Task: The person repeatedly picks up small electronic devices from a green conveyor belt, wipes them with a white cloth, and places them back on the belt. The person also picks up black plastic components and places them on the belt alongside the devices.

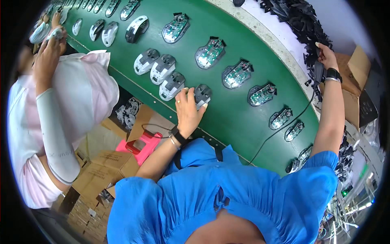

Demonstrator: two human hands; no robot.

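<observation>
My left hand point(188, 114) is at the near side of the green belt, fingers and thumb closed round the edges of a grey and white mouse shell point(202, 94). Left of it, close to the fingertips, sits another mouse shell point(172, 86) in a short row of similar ones. My right arm stretches far to the right. There my right hand point(327, 57) has its bent fingers in a long heap of black plastic pieces point(298, 20), seemingly pinching one; the fingertips are partly hidden. A black device with a cable point(319, 72) lies beside that wrist.
Mouse bases with green circuit boards point(209, 53) line the green belt point(227, 122). White and black mouse shells point(137, 29) stand farther left. A co-worker point(61, 97) sits at the left, hands holding a shell. Cardboard boxes point(105, 171) and a pink stool point(142, 147) are below.
</observation>
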